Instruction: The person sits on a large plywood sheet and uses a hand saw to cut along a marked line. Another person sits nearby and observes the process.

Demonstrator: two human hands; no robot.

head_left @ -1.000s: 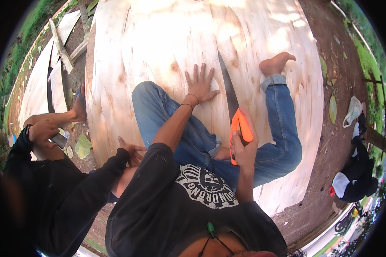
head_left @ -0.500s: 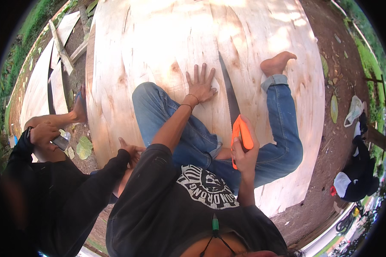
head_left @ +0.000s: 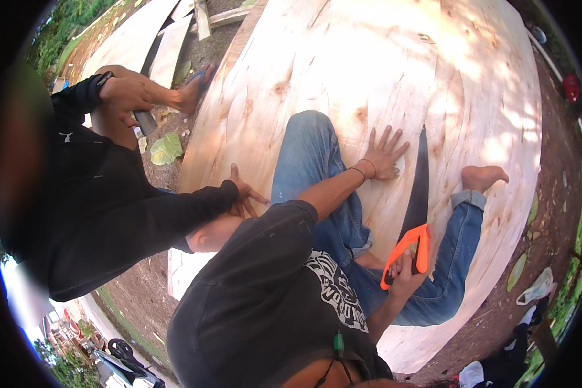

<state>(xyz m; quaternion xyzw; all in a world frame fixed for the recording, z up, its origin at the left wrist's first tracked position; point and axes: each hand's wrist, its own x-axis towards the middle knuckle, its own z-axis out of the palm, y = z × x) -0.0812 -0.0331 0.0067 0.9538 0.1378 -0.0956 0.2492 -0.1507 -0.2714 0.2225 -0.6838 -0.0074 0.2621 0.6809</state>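
I sit on a large pale plywood sheet point(head_left: 239, 136), one knee raised and the other leg bent on the board. My left hand point(head_left: 386, 157) presses flat on the wood with fingers spread, just left of a handsaw's blade. My right hand point(head_left: 404, 279) is wrapped around the orange handle of the handsaw point(head_left: 415, 207). Its dark blade points away from me with its broad side showing, tapering to a tip beyond my left hand. Whether the teeth touch the wood, I cannot tell.
At left, a co-worker in black rests one hand point(head_left: 242, 192) on the sheet's edge and holds a dark phone-like object point(head_left: 145, 121) in the other. Wood offcuts point(head_left: 170, 52) lie on the ground at far left. A white plastic bag point(head_left: 535, 286) lies at right.
The view has swung left, so the board and my hands appear farther right. The saw's blade has turned from nearly edge-on to broadside. My left hand stays flat on the wood.
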